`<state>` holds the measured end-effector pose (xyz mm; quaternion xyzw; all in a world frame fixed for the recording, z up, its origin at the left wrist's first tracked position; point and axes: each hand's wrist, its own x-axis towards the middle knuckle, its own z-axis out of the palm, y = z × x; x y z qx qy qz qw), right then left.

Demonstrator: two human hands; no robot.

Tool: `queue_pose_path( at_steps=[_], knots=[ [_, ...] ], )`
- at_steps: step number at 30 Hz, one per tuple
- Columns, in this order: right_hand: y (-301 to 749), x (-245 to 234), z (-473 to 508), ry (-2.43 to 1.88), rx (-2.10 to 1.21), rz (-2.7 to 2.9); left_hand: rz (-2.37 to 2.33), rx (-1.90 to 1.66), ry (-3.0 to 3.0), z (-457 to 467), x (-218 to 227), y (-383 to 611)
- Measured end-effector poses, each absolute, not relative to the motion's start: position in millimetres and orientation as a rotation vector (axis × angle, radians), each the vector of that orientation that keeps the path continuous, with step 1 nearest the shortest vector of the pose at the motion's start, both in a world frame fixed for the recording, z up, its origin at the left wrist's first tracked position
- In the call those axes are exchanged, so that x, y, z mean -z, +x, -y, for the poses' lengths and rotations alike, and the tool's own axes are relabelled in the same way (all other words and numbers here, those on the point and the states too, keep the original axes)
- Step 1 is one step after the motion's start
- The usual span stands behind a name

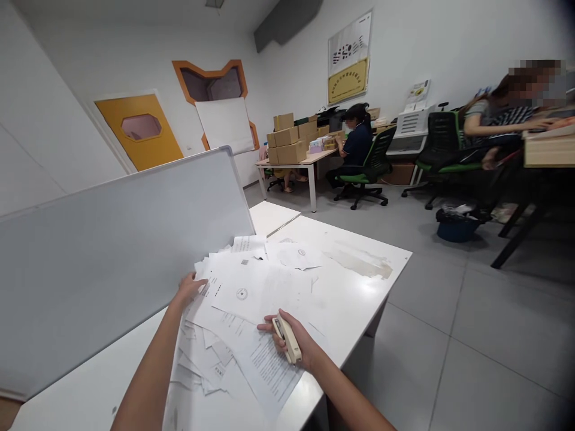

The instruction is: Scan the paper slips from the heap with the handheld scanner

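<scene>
A cream stapler (pixel 290 344) lies in my right hand (pixel 300 340), with the fingers wrapped round it. That hand is over a printed sheet (pixel 272 374) near the table's right edge. My left hand (pixel 192 288) rests at the left side of the paper pile, its fingers stretched out over a sheet with a round stamp (pixel 251 296). Beneath and beside that sheet lie several overlapping loose papers (pixel 211 359). Another stamped sheet (pixel 300 255) is farther back. Whether the left fingertips press on the paper or hover just above it is hard to tell.
A grey partition board (pixel 121 239) stands along the left of the white table (pixel 354 293). Beyond it, a person (pixel 357 140) sits by stacked cardboard boxes (pixel 287 143). Another person (pixel 498 120) sits at the right. A blue bin (pixel 458 227) is on the floor.
</scene>
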<state>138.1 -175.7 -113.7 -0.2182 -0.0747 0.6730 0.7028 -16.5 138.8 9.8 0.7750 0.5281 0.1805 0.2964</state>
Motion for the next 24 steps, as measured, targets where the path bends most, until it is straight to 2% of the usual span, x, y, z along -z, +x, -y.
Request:
queue_pose_path(
  at_steps=[6,16,24],
  knots=[
    [139,112,175,-0.477,-1.503,0.169,-1.286,-0.417,1.963,-140,-20,-12],
    [141,106,177,-0.495,-1.518,0.166,-1.347,-0.055,1.722,-135,-34,-46],
    [145,119,171,-0.481,-1.528,0.188,-1.344,-0.125,1.788,-109,-54,-40]
  ],
)
